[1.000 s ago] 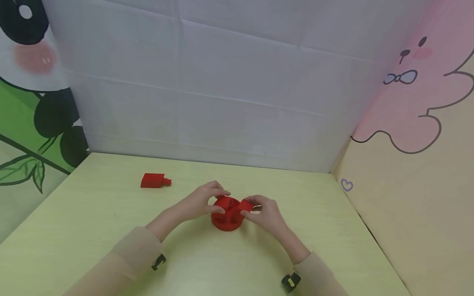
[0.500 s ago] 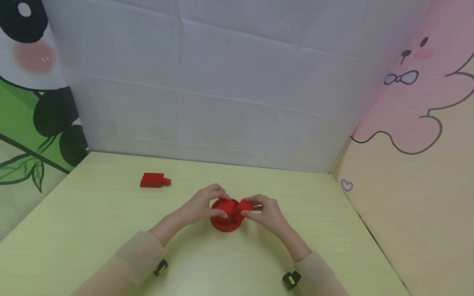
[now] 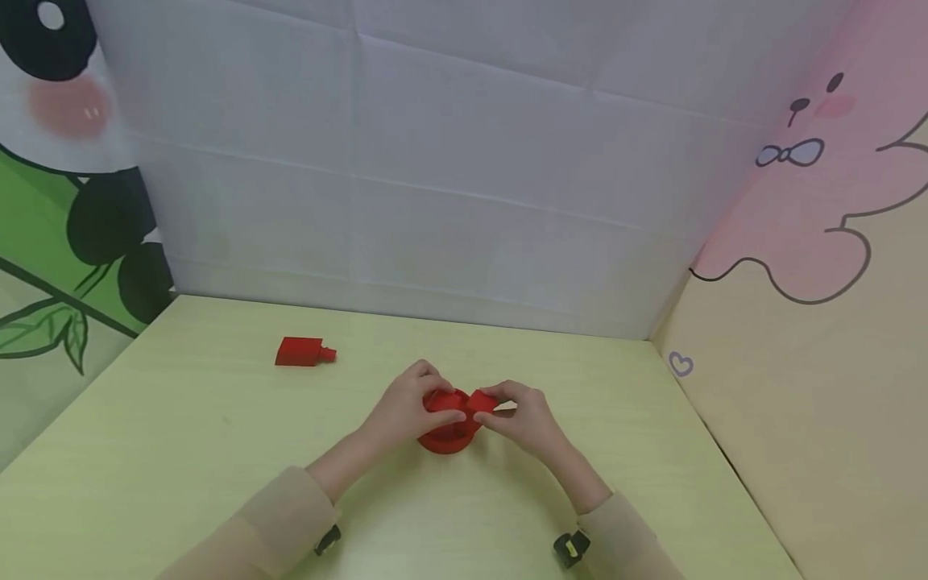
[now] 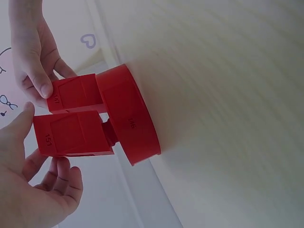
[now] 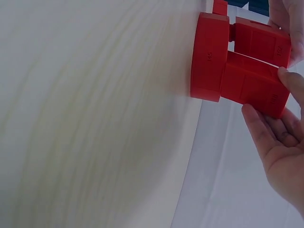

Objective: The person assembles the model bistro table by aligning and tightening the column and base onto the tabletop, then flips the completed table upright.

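A round red base point(image 3: 446, 443) stands on the table with two red blocks over it. My left hand point(image 3: 406, 409) pinches one red block point(image 4: 73, 135), marked 151 in the left wrist view, between thumb and fingers. The narrow stepped neck of this block meets the base's top, with part of the neck still showing. With thumb and fingers, my right hand point(image 3: 529, 419) grips the other red block point(image 5: 254, 83), whose end is close against the base. Both blocks stand side by side, a thin gap between them. The base's slots are mostly hidden by the hands.
Another red block point(image 3: 300, 352) with a stepped neck lies on its side at the back left of the pale wooden table point(image 3: 181, 419). A white sheet point(image 3: 464, 161) rises behind the table, and a wall point(image 3: 797, 387) stands along the right.
The left hand has moved right, bringing its block over the base and closer to the other block. The right hand has stayed nearly in place with its block.
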Demonstrator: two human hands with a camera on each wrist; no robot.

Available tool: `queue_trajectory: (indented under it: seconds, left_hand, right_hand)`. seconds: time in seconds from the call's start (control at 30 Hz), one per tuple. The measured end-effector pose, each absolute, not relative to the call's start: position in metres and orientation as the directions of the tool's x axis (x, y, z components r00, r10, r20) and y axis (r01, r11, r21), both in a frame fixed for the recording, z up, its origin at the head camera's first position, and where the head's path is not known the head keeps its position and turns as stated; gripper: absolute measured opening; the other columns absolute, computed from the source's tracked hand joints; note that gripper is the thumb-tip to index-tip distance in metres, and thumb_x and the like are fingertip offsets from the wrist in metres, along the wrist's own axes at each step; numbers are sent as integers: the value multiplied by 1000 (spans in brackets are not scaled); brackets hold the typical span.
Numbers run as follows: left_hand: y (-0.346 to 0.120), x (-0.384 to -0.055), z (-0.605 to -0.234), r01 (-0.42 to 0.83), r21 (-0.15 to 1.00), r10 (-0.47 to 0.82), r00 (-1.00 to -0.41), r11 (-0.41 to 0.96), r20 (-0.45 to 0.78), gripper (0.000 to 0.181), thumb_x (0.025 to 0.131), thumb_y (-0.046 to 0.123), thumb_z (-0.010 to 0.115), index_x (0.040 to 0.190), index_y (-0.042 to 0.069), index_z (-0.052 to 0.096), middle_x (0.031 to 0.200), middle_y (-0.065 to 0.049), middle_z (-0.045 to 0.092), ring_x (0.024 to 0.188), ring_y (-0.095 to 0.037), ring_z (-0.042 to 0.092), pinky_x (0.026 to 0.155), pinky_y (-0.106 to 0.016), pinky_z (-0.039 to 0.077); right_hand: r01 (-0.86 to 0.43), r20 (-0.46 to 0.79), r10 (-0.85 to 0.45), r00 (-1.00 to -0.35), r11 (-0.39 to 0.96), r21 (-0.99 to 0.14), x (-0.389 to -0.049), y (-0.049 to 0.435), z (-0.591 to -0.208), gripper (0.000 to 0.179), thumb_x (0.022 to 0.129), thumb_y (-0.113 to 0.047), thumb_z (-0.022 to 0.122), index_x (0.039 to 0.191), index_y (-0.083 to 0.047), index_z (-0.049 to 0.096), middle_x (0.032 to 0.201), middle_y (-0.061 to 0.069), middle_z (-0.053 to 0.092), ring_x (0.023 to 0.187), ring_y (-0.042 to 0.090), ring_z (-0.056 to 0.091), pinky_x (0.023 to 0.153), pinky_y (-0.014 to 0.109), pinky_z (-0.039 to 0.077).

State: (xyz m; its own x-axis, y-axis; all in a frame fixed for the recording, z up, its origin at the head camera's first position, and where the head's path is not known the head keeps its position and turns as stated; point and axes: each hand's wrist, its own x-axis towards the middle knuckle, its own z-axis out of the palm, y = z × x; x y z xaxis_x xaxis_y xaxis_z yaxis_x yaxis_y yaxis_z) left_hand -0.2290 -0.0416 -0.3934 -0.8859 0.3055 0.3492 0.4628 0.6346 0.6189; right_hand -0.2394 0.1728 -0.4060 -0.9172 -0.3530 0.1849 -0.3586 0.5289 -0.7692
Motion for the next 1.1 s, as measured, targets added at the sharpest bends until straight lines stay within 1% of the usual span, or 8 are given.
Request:
queue_trajectory:
  seconds: [0.23, 0.43, 0.6, 0.7, 0.8, 0.9, 1.03, 1.1]
  left_hand:
    - [-46, -227, -391, 425, 674, 315, -904, 604, 287, 34, 70, 31, 75, 99, 17, 67, 92, 9, 50, 87, -11, 50, 67, -22, 50]
    - [-55, -227, -392, 437, 681, 384, -891, 587, 241, 37, 73, 29, 73, 107, 18, 64, 100, 7, 54, 94, -14, 51, 72, -30, 51]
    - [-68, -228, -394, 494, 653, 438, -859, 574, 265, 35, 75, 28, 71, 108, 19, 62, 98, 13, 55, 90, -7, 52, 75, -27, 49]
    - [-74, -229, -395, 533, 638, 483, -832, 555, 274, 33, 77, 27, 69, 108, 21, 61, 100, 14, 54, 93, -6, 51, 78, -28, 49]
    - [-79, -229, -395, 569, 618, 534, -801, 542, 270, 31, 80, 25, 66, 110, 23, 60, 106, 13, 54, 99, -7, 50, 82, -32, 48]
    - [-85, -230, -394, 606, 596, 575, -770, 527, 276, 32, 82, 19, 64, 113, 24, 59, 112, 9, 54, 106, -11, 49, 85, -35, 47]
    - [-92, -231, -393, 638, 577, 609, -741, 509, 282, 36, 83, 10, 61, 116, 25, 58, 117, 6, 53, 111, -14, 49, 86, -35, 47]
    - [-94, -232, -394, 646, 573, 620, -733, 504, 281, 38, 83, 8, 60, 116, 26, 58, 119, 7, 53, 112, -13, 48, 88, -33, 46]
  right_hand:
    - [-362, 178, -364, -914, 535, -764, -241, 171, -404, 38, 72, -30, 72, 105, -13, 62, 96, -3, 62, 87, 12, 60, 67, 20, 52]
    - [-357, 175, -360, -917, 540, -762, -239, 172, -404, 39, 72, -33, 72, 105, -14, 63, 96, -4, 63, 86, 12, 59, 67, 20, 52]
    - [-372, 187, -369, -910, 534, -759, -240, 174, -406, 39, 72, -34, 72, 104, -16, 63, 96, -5, 63, 85, 11, 59, 66, 20, 52]
    - [-374, 188, -372, -909, 530, -761, -240, 175, -406, 39, 72, -35, 72, 104, -16, 63, 96, -5, 63, 85, 11, 59, 67, 20, 52]
    - [-371, 187, -370, -910, 529, -763, -240, 175, -406, 39, 71, -34, 72, 104, -15, 63, 95, -5, 63, 85, 11, 59, 67, 20, 51]
    - [-372, 189, -370, -910, 524, -766, -240, 175, -406, 39, 71, -32, 72, 105, -14, 63, 95, -4, 63, 85, 11, 59, 66, 20, 51]
    - [-374, 192, -371, -909, 518, -769, -239, 174, -405, 38, 72, -29, 73, 105, -13, 63, 94, -4, 63, 85, 11, 60, 66, 20, 52]
    - [-374, 191, -371, -909, 520, -768, -239, 174, -405, 38, 72, -29, 73, 106, -13, 63, 93, -4, 63, 85, 11, 60, 66, 20, 52]
